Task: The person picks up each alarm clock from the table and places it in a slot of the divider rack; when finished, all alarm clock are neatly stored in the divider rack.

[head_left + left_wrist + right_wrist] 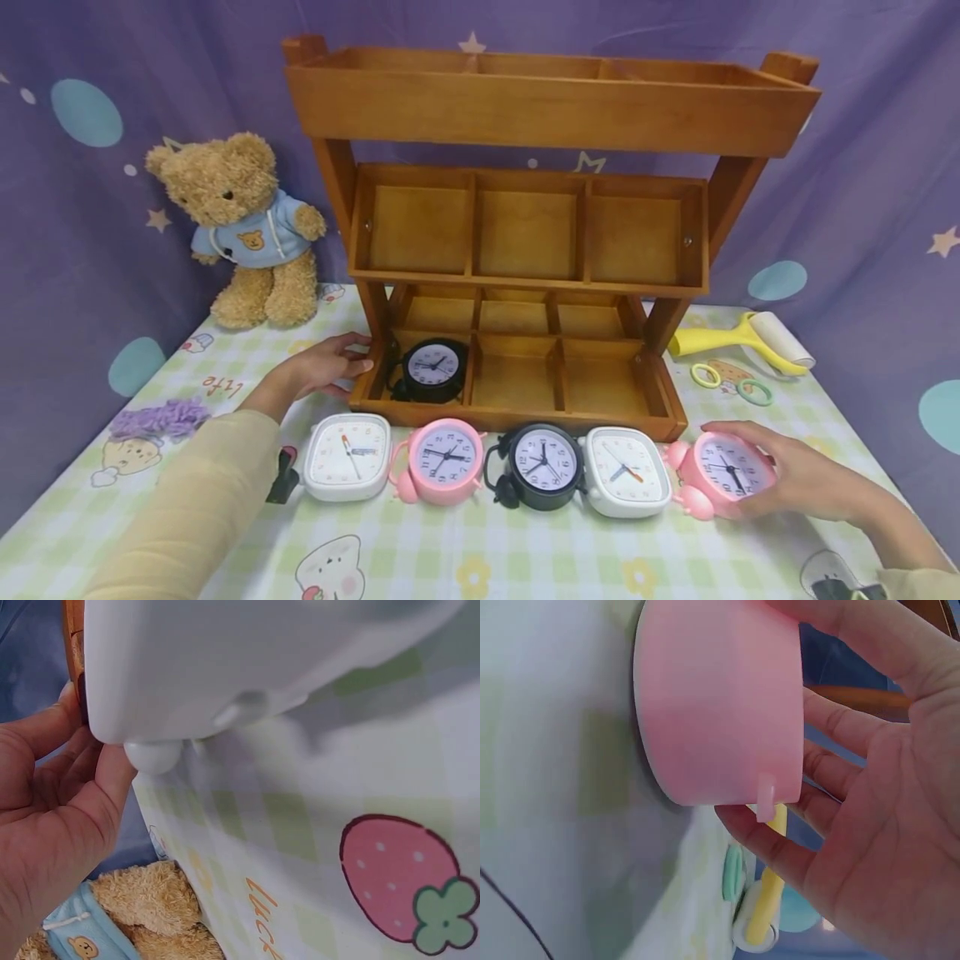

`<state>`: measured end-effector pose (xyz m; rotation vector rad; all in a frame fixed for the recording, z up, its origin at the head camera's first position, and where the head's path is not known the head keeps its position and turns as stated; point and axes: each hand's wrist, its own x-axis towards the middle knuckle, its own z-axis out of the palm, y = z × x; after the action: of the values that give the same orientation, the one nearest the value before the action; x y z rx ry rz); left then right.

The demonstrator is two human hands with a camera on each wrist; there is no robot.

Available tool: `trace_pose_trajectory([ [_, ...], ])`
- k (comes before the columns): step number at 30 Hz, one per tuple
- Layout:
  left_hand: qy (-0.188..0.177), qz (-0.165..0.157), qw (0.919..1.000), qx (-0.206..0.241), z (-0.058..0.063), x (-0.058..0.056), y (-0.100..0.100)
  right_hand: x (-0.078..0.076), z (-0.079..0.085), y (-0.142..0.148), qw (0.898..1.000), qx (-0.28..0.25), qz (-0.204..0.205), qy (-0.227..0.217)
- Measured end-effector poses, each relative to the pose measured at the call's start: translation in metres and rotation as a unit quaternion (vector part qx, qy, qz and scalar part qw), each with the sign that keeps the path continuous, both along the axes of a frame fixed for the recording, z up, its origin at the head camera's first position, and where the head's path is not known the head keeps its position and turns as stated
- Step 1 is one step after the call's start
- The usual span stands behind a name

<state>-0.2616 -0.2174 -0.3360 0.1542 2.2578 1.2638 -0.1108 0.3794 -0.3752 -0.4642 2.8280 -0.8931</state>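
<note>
My right hand (795, 475) holds a pink twin-bell alarm clock (731, 471), thumb and fingers around its round case. The right wrist view shows the clock's smooth pink side (720, 705) low over the cloth. My left hand (318, 367) reaches to the left side of a brown wooden tiered shelf (555, 108), its fingers touching the lower tier's edge. A white square clock (347, 458) stands just in front of that hand and fills much of the left wrist view. Inside the lower tier's left compartment sits a black alarm clock (431, 371).
Along the shelf's front stand another pink clock (447, 461), a black clock (545, 467) and a white clock (626, 472). A teddy bear (247, 225) sits at left, near a purple scrunchie (161, 417). At right lie a yellow lint roller (738, 337) and two rings (754, 392).
</note>
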Motion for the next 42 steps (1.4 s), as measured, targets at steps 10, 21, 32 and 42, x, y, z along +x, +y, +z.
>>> trace_pose_trajectory([
  [10, -0.007, 0.003, 1.0, -0.005, 0.001, 0.001, -0.003, 0.0, 0.017, 0.015, 1.0, 0.008, -0.023, 0.017],
  [21, -0.013, 0.009, 0.9998, -0.011, 0.001, 0.0, -0.003, -0.009, 0.059, 0.006, 0.995, 0.053, -0.042, 0.075],
  [32, -0.006, 0.007, 0.9999, -0.007, -0.002, -0.001, -0.002, -0.029, 0.082, -0.037, 0.993, 0.033, -0.004, 0.112],
  [42, 0.006, -0.001, 1.0, -0.005, -0.001, 0.0, 0.0, -0.055, 0.093, -0.082, 0.992, 0.014, 0.03, 0.125],
])
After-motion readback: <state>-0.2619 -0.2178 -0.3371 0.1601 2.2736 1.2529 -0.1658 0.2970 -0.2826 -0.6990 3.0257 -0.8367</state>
